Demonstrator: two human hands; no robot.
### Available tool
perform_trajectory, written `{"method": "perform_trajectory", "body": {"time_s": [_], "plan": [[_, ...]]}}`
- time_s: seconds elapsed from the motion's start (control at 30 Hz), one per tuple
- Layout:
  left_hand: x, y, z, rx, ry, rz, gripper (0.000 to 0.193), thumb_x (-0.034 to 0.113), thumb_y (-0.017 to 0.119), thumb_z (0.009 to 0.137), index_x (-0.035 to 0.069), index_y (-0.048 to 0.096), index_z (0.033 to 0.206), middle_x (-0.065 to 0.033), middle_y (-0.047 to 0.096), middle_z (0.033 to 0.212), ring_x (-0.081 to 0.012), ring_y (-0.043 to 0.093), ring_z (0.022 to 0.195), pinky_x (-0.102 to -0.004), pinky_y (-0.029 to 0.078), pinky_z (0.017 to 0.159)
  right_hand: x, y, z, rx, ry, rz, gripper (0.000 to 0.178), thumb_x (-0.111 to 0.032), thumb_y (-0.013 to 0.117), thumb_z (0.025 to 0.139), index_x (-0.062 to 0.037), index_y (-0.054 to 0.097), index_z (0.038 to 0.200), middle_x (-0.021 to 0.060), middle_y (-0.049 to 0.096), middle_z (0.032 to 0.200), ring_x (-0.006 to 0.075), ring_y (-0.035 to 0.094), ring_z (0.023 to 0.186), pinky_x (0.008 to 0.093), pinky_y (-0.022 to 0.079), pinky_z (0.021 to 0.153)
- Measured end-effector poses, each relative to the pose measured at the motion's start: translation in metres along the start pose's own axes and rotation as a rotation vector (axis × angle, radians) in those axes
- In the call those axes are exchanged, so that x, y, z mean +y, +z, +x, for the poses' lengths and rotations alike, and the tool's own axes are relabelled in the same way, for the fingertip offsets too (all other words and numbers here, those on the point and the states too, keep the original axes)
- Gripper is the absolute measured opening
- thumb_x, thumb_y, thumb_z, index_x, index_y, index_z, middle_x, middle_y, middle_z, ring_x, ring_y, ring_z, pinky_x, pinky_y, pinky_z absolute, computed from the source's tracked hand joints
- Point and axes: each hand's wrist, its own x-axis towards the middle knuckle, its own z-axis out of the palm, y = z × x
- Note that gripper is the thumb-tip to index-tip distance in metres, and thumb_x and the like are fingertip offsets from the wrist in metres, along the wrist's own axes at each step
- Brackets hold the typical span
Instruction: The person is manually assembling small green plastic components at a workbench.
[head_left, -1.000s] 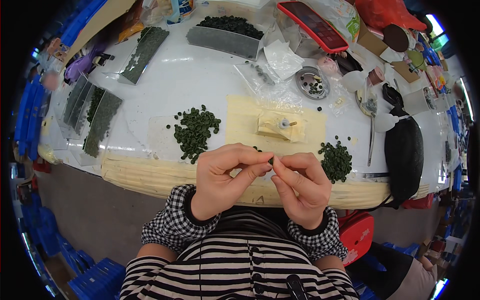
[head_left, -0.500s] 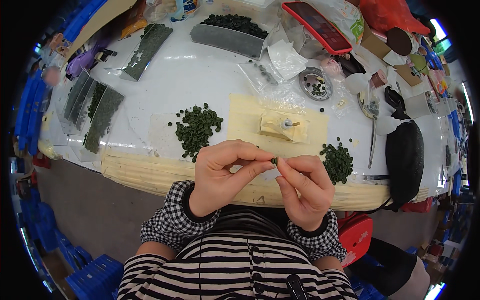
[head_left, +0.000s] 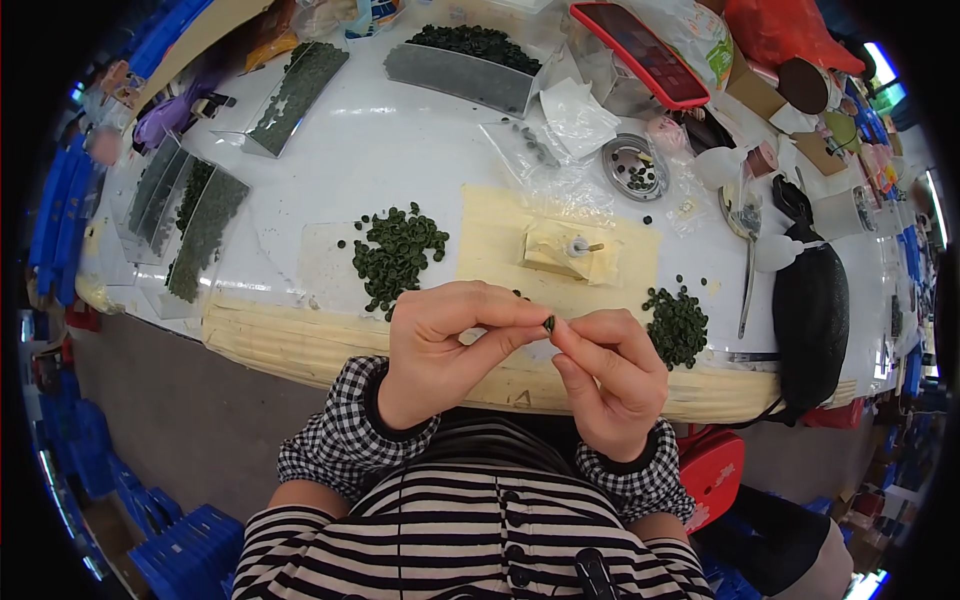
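Observation:
Fingertips of my left hand and my right hand meet over the table's front edge, pinching a small dark green round piece between them. Its finer detail is too small to make out. Beyond my left hand lies a large pile of similar green discs. A smaller pile of green discs sits just right of my right hand. Past the fingertips, a yellowish block with a small upright peg stands on a yellow sheet.
Clear trays of green discs stand at the back and at the left. A round metal dish holds a few pieces. A red-cased phone leans at the back right. At the right are a metal spoon and a black pouch.
My hands stay almost still. The green piece between my fingertips seems turned a little, and the whole view has shifted very slightly.

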Motion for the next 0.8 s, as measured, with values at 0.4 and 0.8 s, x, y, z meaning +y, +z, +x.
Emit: {"method": "perform_trajectory", "body": {"time_s": [0.4, 0.8], "plan": [[0.001, -0.0019, 0.0001, -0.024, -0.093, -0.084, 0.016, -0.005, 0.071, 0.081, 0.0, 0.073, 0.097, -0.0101, 0.071, 0.084, -0.0122, 0.068, 0.078, -0.0223, 0.054, 0.069, 0.0002, -0.0014, -0.0026, -0.032, 0.028, 0.032, 0.032, 0.008, 0.073, 0.075, 0.0002, 0.071, 0.107, 0.0102, 0.064, 0.092, 0.0184, 0.06, 0.077, 0.025, 0.048, 0.064], [-0.001, -0.004, -0.0003, -0.055, -0.1, -0.109, 0.016, -0.006, 0.069, 0.082, -0.001, 0.072, 0.098, -0.0108, 0.071, 0.087, -0.0128, 0.069, 0.079, -0.0223, 0.055, 0.071, -0.0006, -0.0042, 0.0011, -0.057, -0.014, -0.017, 0.033, 0.006, 0.074, 0.074, -0.0011, 0.072, 0.106, 0.0096, 0.066, 0.091, 0.0189, 0.061, 0.076, 0.0263, 0.049, 0.063]]}}
